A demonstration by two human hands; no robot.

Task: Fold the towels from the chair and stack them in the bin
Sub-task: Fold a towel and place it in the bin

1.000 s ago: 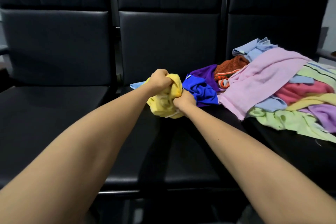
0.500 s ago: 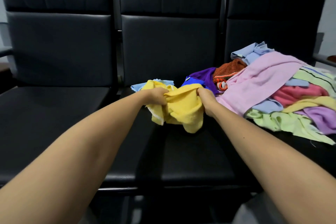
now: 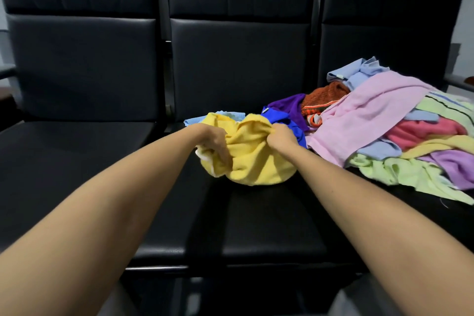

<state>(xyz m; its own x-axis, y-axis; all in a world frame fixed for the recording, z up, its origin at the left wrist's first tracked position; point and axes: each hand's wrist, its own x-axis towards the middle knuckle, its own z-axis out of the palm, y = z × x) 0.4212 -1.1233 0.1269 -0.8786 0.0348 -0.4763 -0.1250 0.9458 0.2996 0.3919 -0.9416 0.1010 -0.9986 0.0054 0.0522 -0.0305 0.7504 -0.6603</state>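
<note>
The yellow towel hangs bunched between the two hands, its lower bulge resting on the black chair seat just below them. The left hand has its fingers curled down into the cloth's left side, and the right hand pinches a gathered fold at the top right. The hands are near each other, with a sag of cloth between them. It looks like thin terry: light, limp, not slippery and unbreakable, so it will likely collapse wherever it is not held. For folding, the best hold is probably two neighbouring corners along one hem, pinched and drawn apart so the cloth falls flat. A pale edge just under the left hand may be that hem. Just right of the right hand lies a royal-blue towel, and beyond it the heap of mixed towels, which a wide pull could snag. No bin is in view.
</note>
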